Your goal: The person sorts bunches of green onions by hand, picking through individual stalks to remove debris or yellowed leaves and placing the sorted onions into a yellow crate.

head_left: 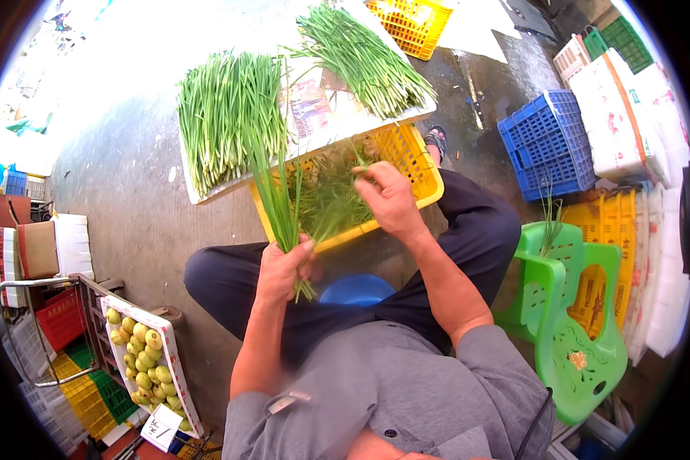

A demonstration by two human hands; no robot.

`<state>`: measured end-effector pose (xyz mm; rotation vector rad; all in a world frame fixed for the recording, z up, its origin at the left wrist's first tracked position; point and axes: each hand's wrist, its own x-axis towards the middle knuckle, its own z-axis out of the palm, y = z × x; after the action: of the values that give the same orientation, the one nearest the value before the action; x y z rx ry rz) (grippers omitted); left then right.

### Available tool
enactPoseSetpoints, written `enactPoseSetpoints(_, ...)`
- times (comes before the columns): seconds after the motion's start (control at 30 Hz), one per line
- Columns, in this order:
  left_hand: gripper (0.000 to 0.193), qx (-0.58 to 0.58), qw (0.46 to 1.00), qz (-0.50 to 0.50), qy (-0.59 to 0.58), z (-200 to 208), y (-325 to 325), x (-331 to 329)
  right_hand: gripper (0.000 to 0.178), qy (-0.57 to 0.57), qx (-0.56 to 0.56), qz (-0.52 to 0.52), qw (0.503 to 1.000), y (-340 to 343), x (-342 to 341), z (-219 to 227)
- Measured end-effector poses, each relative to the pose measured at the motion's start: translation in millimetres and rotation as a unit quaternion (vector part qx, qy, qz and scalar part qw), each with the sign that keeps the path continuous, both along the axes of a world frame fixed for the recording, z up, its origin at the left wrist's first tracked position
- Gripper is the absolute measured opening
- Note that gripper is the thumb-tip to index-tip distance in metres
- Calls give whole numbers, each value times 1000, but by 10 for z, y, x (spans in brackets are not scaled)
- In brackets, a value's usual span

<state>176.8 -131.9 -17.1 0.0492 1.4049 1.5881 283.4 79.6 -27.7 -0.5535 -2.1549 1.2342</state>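
Note:
My left hand [285,270] is wrapped round the lower part of a bunch of green chives [277,203]. Their long leaves point up and away, and the pale ends stick out below my fist. To the right, my right hand [391,201] is raised over a yellow plastic crate [429,188] with its fingers pinched. A wisp of green leaf shows at those fingertips, partly blurred. Loose, tangled green scraps [333,188] lie inside the crate. Beyond it, two large piles of chives, one left [230,115] and one right [368,61], rest on a white board [307,142].
A blue rounded object [356,290] sits between my legs. Green plastic chairs [579,360] stand at right, below a blue crate [548,142] and white boxes [613,115]. At lower left, a white tray [180,360] holds several yellow-green fruits beside a metal-framed cart [84,307].

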Motion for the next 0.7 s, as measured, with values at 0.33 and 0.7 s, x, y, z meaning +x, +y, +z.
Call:
enactPoseSetpoints(0.33, 16, -20, 999, -23, 13, 27, 19, -48, 11, -42, 98, 164, 981, -99, -82, -72)
enactPoseSetpoints(0.7, 16, -38, 998, -9, 49, -88, 138, -77, 31, 10, 112, 28, 993, 65, -61, -263)
